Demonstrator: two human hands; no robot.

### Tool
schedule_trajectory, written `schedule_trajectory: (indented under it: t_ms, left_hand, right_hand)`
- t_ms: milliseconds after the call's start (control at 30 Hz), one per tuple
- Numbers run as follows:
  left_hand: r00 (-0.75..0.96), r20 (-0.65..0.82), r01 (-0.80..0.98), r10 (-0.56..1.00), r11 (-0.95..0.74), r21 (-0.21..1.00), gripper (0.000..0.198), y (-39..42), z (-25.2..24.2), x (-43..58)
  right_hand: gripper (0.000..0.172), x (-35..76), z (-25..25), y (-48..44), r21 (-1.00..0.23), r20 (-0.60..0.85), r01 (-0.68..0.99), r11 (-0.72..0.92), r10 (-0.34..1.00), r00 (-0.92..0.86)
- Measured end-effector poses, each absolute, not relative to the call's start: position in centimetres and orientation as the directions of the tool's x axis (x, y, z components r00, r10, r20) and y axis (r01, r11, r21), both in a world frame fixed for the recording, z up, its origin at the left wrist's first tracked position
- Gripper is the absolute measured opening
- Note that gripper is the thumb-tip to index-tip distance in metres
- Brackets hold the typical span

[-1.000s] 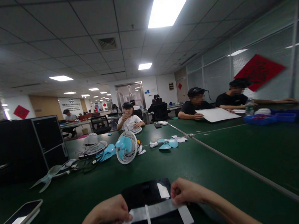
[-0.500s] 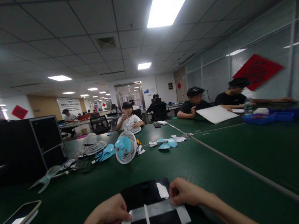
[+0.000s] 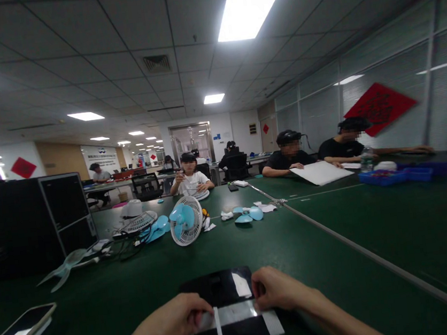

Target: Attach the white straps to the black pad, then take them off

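In front of me on the green table lies a flat black object (image 3: 242,333); I cannot tell what it is. White elastic-looking bands (image 3: 273,323) run along it, and a narrow white strip (image 3: 220,332) stands between them. A shiny, translucent strip (image 3: 240,312) crosses it from side to side. My right hand (image 3: 275,289) pinches this strip near its right end. My left hand (image 3: 178,319) is closed, its fingertips at the translucent strip beside the narrow white one; what they hold is hidden. A white patch (image 3: 242,284) sits on the object's far part.
Farther back are a small fan (image 3: 186,221), blue fan blades (image 3: 249,214) and cables. A phone-like device (image 3: 18,333) lies at left, near a black computer case (image 3: 28,224). A metal seam (image 3: 335,230) crosses the table. Co-workers sit opposite; one holds a white board (image 3: 321,173).
My left hand has moved right, from the translucent strip's left end to beside the narrow white strip. My right hand stays at the right end. The view has shifted slightly.
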State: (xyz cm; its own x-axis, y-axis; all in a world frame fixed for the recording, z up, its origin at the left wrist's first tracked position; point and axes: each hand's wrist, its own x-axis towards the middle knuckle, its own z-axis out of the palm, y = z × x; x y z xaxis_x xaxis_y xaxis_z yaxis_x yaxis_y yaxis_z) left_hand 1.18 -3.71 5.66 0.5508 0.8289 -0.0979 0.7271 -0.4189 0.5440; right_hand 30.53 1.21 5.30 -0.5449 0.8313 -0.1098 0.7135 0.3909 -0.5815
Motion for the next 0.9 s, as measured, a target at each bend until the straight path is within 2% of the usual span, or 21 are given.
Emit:
schedule_trajectory:
  t_ms: [233, 333, 433, 500, 567, 667, 900]
  left_hand:
    - [0.638, -0.110, 0.702, 0.762, -0.517, 0.490, 0.033, -3.9, 5.9, 1.9]
    - [0.637, -0.101, 0.701, 0.764, -0.520, 0.487, 0.029, -3.8, 5.8, 2.0]
    - [0.644, -0.100, 0.693, 0.759, -0.523, 0.496, 0.029, -3.8, 5.8, 2.0]
    - [0.654, -0.101, 0.685, 0.750, -0.530, 0.500, 0.029, -3.8, 5.8, 2.0]
    - [0.659, -0.096, 0.680, 0.746, -0.536, 0.500, 0.029, -3.8, 5.8, 2.0]
    - [0.653, -0.094, 0.683, 0.752, -0.530, 0.502, 0.028, -3.8, 5.8, 2.0]
    - [0.640, -0.080, 0.698, 0.764, -0.535, 0.476, 0.026, -3.6, 5.5, 1.9]
  right_hand:
    - [0.020, 30.5, 5.6, 1.0, -0.550, -0.099, 0.724, 0.416, 0.829, -0.551]
    - [0.018, 29.8, 6.2, 0.1, -0.507, 0.027, 0.705, 0.495, 0.827, -0.562]
    - [0.020, 28.3, 6.2, -1.7, -0.423, 0.226, 0.571, 0.704, 0.692, -0.685]
    - [0.029, 27.2, 5.6, -2.9, -0.358, 0.262, 0.443, 0.822, 0.544, -0.797]
    - [0.039, 26.2, 4.7, -3.8, -0.312, 0.240, 0.373, 0.874, 0.452, -0.859]
    - [0.042, 25.6, 3.2, -4.1, -0.264, 0.219, 0.365, 0.893, 0.425, -0.879]
    - [0.037, 26.2, 1.1, -3.7, -0.150, 0.252, 0.291, 0.945, 0.321, -0.913]
